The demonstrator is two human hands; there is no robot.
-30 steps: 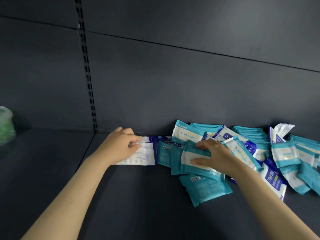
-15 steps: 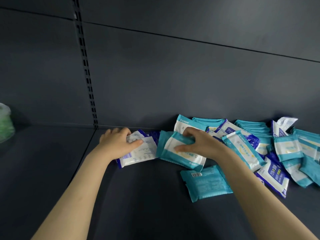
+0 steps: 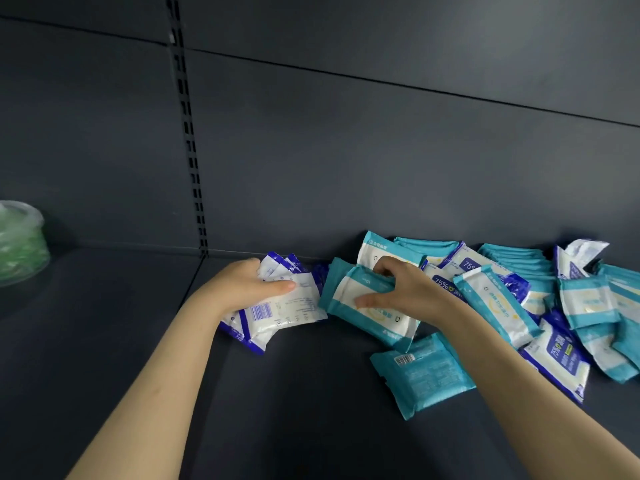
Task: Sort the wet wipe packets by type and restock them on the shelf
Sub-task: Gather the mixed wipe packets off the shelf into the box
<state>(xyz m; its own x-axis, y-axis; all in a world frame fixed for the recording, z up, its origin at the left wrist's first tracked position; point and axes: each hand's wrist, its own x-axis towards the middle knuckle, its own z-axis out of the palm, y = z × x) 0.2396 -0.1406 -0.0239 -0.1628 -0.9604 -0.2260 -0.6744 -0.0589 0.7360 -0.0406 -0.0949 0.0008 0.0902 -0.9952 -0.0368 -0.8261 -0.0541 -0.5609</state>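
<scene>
My left hand (image 3: 247,287) grips a small stack of blue-and-white wipe packets (image 3: 280,308), tilted up off the dark shelf (image 3: 294,403). My right hand (image 3: 405,292) holds a stack of teal-and-white packets (image 3: 367,315) just right of them, thumb in front and fingers over the top edge. One teal packet (image 3: 424,374) lies back side up in front of the right hand. A mixed heap of teal and blue packets (image 3: 540,299) spreads along the back wall to the right.
A slotted upright (image 3: 192,147) runs down the dark back panel left of my hands. A clear tub with green contents (image 3: 20,242) stands at the far left of the shelf.
Both hands have lifted their stacks from flat to tilted upright. The left stack of blue packets fanned and rose; the right hand gathered the teal packets off the pile.
</scene>
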